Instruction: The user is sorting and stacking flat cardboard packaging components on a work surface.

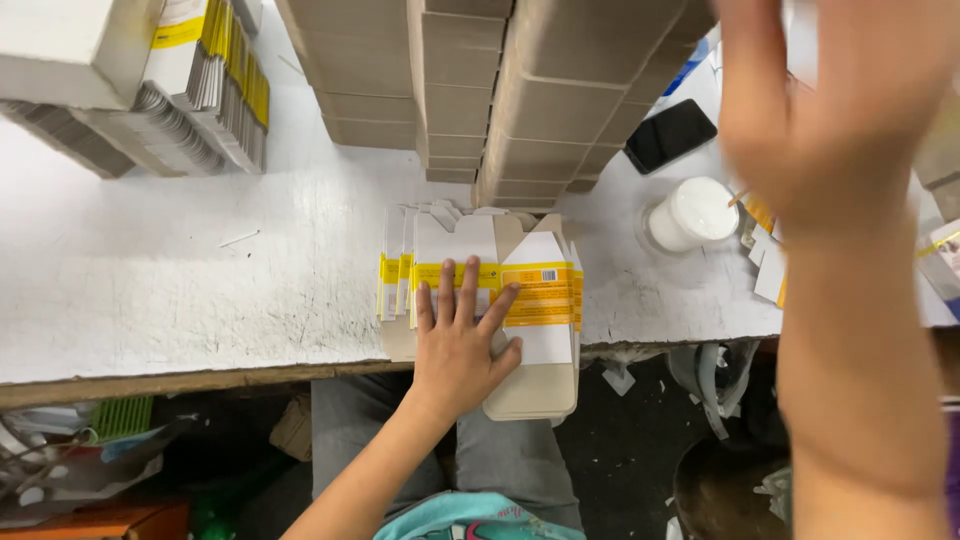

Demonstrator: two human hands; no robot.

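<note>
While the left hand point(460, 345) lies palm-down w/ fingers point(468, 290) spread flat, it presses on a fanned stack of flat white-and-yellow cardboard carton blanks point(545, 300) at the near edge of the scuffed white desk point(150, 280); nothing is gripped, fingers just rest on top. Topmost blank sits to the right of the hand & hangs partly over the desk edge, its plain grey flap point(535, 390) past the edge, above the person's grey trousers point(345, 430). The right hand point(830, 110) is raised close to the camera, blurred, on the right side; can't tell how far its fingers are open or whether it holds anything.

Behind the stack, rows of folded brown-grey cardboard boxes point(500, 90) stand packed together toward the back of the desk. Far left: more bundles of flat white-and-yellow blanks point(215, 80) stood on edge, beside a white box point(70, 50). Right of the stack a round white plastic tub point(692, 213) stands near a black phone point(670, 134) lying flat, the two apart. A few loose yellow-white cards point(768, 265) lie just right of the tub
</note>
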